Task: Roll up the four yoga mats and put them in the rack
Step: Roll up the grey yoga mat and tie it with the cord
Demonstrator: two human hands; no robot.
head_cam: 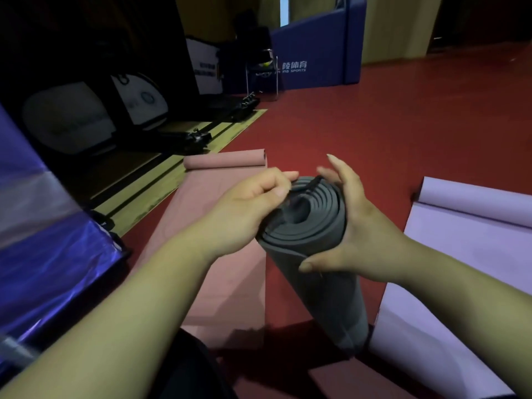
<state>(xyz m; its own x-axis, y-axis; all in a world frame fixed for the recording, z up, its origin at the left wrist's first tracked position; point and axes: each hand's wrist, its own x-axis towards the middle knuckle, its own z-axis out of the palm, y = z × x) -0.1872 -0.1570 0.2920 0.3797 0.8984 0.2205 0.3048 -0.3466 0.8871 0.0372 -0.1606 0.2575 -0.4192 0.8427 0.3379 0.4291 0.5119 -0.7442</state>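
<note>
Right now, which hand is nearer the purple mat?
Right. The right hand grips the grey roll on the side facing the purple mat; the left hand pinches the roll's top edge, over the pink mat.

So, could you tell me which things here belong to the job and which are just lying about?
Job: grey mat, rolled, gripped by left hand and right hand; pink mat and lilac mat, mostly unrolled.
Lying about: chair, blue barrier, white bags.

Three yoga mats — grey mat [325, 283], pink mat [224, 283], lilac mat [460, 254] — and two hands, left hand [247, 208], right hand [359, 226].
</note>
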